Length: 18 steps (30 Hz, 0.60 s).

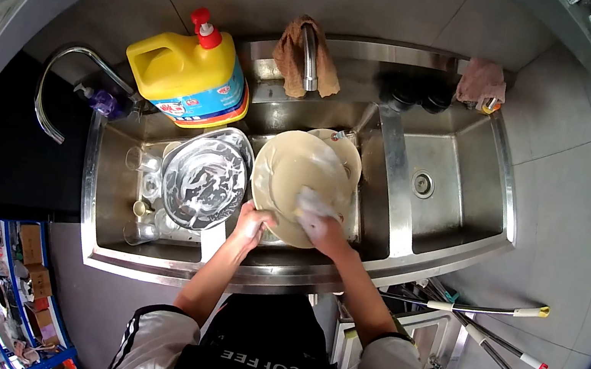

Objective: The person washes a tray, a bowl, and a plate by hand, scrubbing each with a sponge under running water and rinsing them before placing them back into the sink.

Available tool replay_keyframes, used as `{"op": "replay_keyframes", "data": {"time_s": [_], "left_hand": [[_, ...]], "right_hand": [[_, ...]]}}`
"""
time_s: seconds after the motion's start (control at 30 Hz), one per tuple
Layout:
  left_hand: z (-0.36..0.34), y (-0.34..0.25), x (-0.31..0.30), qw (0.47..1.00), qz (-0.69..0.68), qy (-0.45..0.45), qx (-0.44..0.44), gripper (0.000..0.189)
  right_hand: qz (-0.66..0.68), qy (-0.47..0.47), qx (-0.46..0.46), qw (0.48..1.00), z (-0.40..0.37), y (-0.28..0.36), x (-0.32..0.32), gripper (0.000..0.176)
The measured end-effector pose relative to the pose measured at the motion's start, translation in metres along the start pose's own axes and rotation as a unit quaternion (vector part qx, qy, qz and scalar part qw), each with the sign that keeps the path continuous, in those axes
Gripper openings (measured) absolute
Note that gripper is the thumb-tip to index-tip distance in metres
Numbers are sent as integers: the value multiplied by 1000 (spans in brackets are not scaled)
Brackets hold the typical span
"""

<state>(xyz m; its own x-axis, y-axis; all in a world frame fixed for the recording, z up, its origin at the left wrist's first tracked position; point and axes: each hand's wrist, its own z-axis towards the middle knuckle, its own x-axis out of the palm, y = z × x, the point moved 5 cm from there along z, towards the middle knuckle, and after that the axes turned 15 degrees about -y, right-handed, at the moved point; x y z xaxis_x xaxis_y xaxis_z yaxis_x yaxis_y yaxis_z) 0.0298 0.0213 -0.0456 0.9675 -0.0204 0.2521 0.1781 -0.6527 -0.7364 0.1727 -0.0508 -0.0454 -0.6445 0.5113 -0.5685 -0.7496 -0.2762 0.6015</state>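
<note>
Head view: round, smooth beige plate [288, 156] over the steel sink [397, 201], left hand [252, 226] closed on its near-left rim. Right hand [320, 227] against its face, fingers blurred by white foam; cannot tell whether they clasp anything. Beige dish [350, 161] behind, partly covered.

Smooth, softly glossy plate [290, 168], dull-sheened metal sink [395, 200], glossy plastic jug [181, 74] at ten o'clock, shiny metal tap [308, 59] and matt cloth [288, 60] at twelve

Glasses [138, 234] in sink [166, 270], left of plate [295, 165]
</note>
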Motion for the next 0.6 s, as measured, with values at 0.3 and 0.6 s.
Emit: {"op": "replay_keyframes", "data": {"time_s": [0.3, 0.6], "left_hand": [[11, 12, -2, 999, 25, 27, -15, 30], [-12, -2, 9, 995, 73, 58, 31, 35]], "right_hand": [[26, -11, 61, 998, 9, 18, 12, 34], [-48, -127, 205, 969, -11, -57, 20, 25]]}}
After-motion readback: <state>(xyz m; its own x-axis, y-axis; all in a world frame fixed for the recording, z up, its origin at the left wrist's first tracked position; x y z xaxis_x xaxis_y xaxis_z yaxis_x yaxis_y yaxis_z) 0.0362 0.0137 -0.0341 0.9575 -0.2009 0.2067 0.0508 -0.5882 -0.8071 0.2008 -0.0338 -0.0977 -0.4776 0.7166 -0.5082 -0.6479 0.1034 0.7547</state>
